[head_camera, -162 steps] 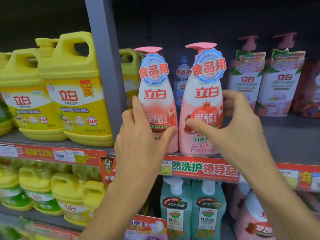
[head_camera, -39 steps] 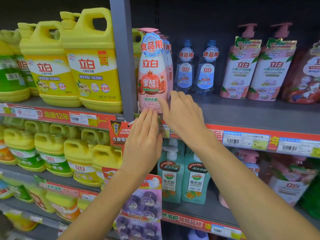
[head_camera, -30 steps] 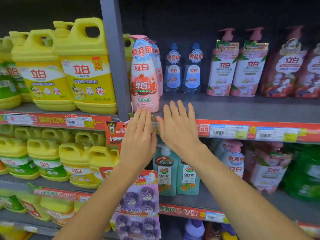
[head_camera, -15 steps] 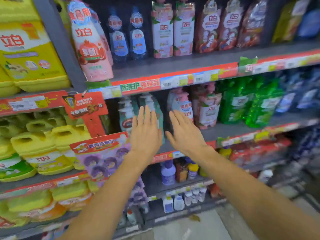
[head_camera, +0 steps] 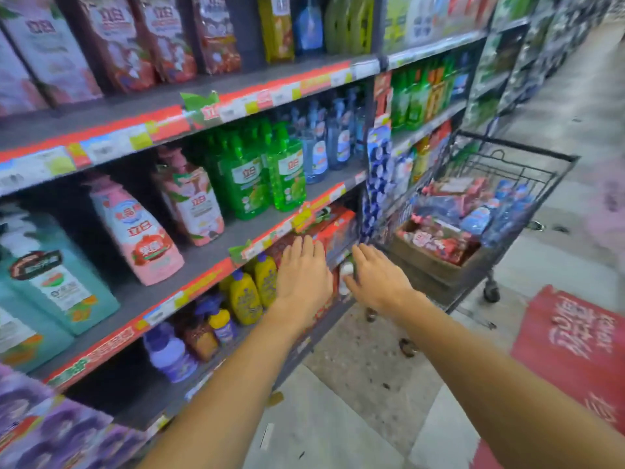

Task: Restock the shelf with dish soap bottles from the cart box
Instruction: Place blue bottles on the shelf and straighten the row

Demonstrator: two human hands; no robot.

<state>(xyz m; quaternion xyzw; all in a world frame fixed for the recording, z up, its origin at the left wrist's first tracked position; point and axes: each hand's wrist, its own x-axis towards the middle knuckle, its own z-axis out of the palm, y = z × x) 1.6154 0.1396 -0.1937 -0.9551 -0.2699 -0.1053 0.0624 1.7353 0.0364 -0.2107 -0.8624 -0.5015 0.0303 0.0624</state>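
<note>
Store aisle, frame motion-blurred and tilted. Shelving unit (head_camera: 189,262) fills the left side, top and left ends cut off; red price strips run along each shelf edge, print unreadable. Grey tiled floor (head_camera: 338,418) with a red mat (head_camera: 571,346) at the right edge, partly cut off. Wire cart (head_camera: 507,184) stands at the far end of the shelving, right of it. Cardboard box (head_camera: 429,255) sits in the cart's near corner, holding red-and-pink dish soap bottles (head_camera: 436,238), count unclear from blur; blue packs behind it. On the shelf: teal pump bottles at left, pink pump bottle (head_camera: 142,238) near the shelf's front edge, green bottles (head_camera: 257,177) further right. Left hand (head_camera: 302,275) and right hand (head_camera: 380,279) both extended side by side in front of the lower shelf, fingers straight and spread, holding nothing.
</note>
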